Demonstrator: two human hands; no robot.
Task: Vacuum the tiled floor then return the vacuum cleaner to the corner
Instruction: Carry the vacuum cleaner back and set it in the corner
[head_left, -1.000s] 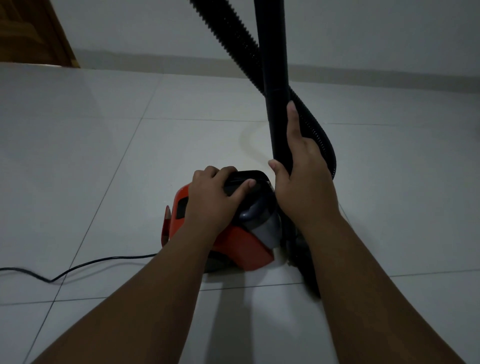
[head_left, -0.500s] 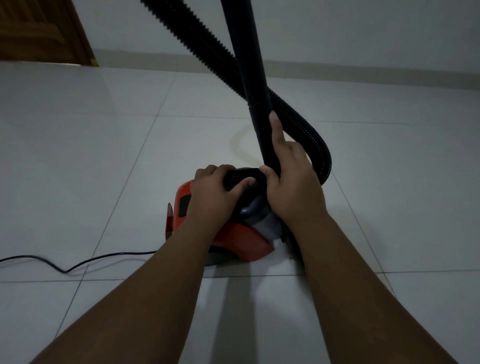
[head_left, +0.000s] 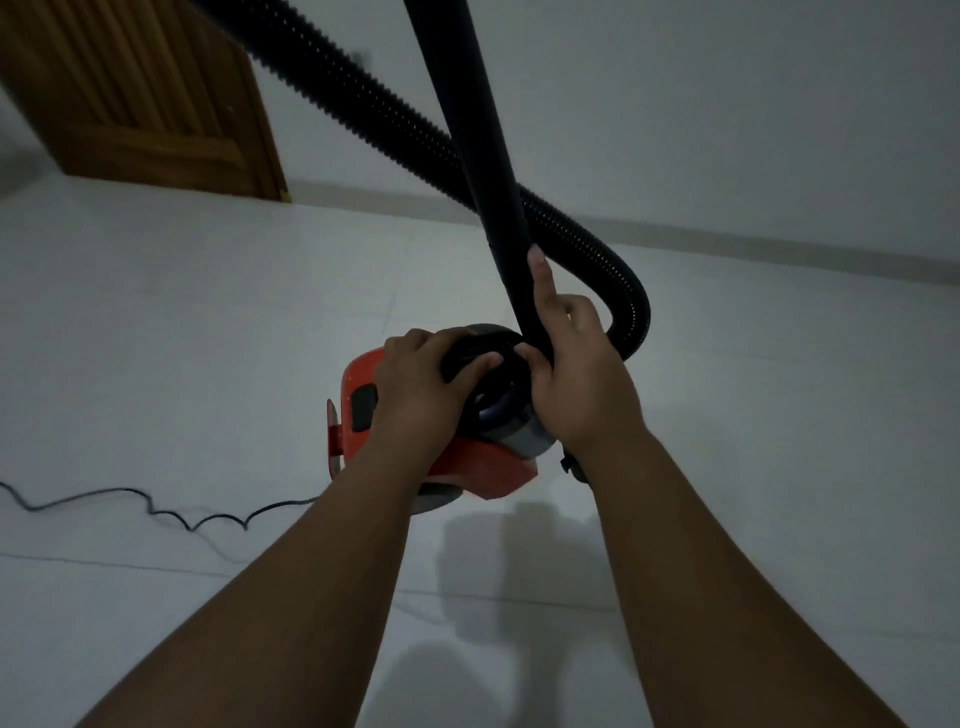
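Observation:
A small red and black vacuum cleaner (head_left: 483, 467) is in the middle of the head view, above the white tiled floor (head_left: 182, 338). My left hand (head_left: 421, 389) grips its black top handle. My right hand (head_left: 571, 374) holds the black rigid wand (head_left: 478, 140), index finger stretched up along it, thumb curled at its base. The ribbed black hose (head_left: 597, 249) loops behind the wand and rises to the upper left. The wand's lower end and floor head are hidden behind my right forearm.
The black power cord (head_left: 156, 512) trails in loose waves across the tiles to the left edge. A brown wooden door (head_left: 156, 104) stands at the far left, with a pale wall and skirting (head_left: 727, 244) running along the back.
The view has tilted and swung, so the door now shows larger at top left. The vacuum body looks lifted and turned, and the cord lies in more waves. Both hands keep their holds.

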